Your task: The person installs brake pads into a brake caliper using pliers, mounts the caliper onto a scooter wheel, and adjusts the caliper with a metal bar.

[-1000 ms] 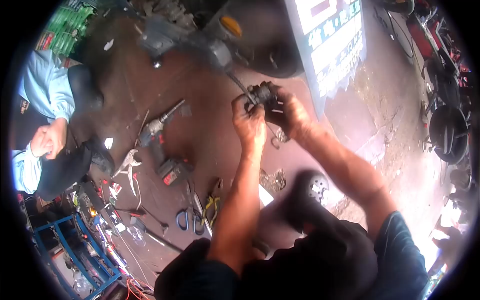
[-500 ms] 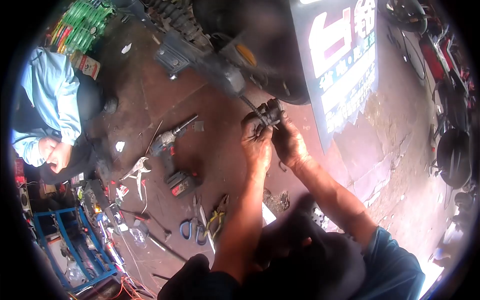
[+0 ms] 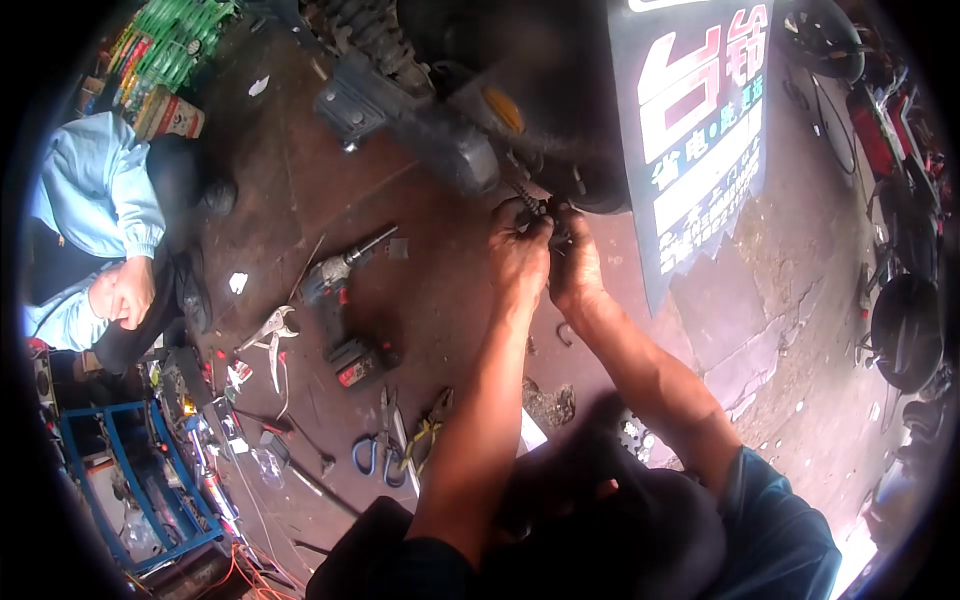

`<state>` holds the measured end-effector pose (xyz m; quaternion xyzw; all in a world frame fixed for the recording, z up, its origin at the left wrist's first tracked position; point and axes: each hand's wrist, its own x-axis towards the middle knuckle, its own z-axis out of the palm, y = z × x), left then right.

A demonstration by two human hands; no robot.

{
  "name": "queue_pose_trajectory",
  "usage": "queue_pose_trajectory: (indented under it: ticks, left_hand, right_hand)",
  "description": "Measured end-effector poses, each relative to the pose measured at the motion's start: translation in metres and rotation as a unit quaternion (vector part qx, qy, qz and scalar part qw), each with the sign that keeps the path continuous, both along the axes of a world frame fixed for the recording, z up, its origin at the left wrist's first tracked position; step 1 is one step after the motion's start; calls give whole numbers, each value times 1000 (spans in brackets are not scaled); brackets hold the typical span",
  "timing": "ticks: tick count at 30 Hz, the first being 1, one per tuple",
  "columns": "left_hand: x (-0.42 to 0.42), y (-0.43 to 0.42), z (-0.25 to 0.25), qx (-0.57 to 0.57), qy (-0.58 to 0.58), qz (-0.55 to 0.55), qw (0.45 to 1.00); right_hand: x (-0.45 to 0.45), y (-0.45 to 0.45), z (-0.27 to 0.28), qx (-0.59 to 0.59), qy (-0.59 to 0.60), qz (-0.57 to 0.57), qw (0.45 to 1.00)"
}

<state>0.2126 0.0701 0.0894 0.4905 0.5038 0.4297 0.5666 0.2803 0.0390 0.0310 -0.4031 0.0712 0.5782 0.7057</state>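
My left hand [image 3: 520,262] and my right hand [image 3: 577,268] are together just below the underside of a scooter or motorbike [image 3: 465,160]. Their fingers are closed around a small, dark, greasy part [image 3: 556,232], mostly hidden by the fingers, so its exact kind is unclear. A ribbed, spring-like cable [image 3: 527,198] runs from the vehicle down to the fingers. The left fingers curl in beside the cable, and the right ones press the part from the other side. Right of my hands hangs a dark mud flap [image 3: 690,160] with printed characters.
A cordless drill [image 3: 345,300], locking pliers [image 3: 270,335], blue-handled scissors [image 3: 380,450] and yellow-handled pliers [image 3: 428,435] lie on the floor to the left. A blue metal rack [image 3: 130,410] stands at lower left. Another person in a light blue jacket [image 3: 95,190] sits at far left.
Both hands have moved slightly up, closer to the vehicle, and drawn together. The dark part, plainer to see before, is now more covered by the fingers. My view has shifted a little.
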Motion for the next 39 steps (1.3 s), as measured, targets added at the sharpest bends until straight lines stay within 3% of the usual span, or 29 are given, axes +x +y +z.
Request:
queue_pose_trajectory:
  ticks: [3, 6, 10, 15, 18, 27, 30, 39]
  left_hand:
    - [-9, 0, 19, -73, -78, -16, 994]
    - [-8, -2, 13, -64, -83, -9, 994]
    - [-5, -7, 14, 12, -100, -29, 994]
    - [0, -16, -7, 53, -146, 10, 988]
    - [-4, -13, -23, 75, -174, -21, 982]
    - [-4, -11, -18, 161, 102, -21, 981]
    - [0, -9, -24, 137, 50, -17, 989]
    - [0, -5, -19, 122, 140, -21, 982]
  right_hand:
    - [-1, -2, 26, 14, -54, 33, 998]
    - [3, -2, 26, 59, -74, 49, 994]
    - [10, 4, 15, 154, -73, 66, 983]
    - [8, 4, 12, 161, -89, 81, 980]
    - [11, 4, 15, 171, -102, 91, 976]
    - [11, 2, 20, 124, -114, 56, 984]
    - [10, 3, 26, 149, -109, 50, 982]
    - [9, 6, 29, 159, -80, 32, 983]
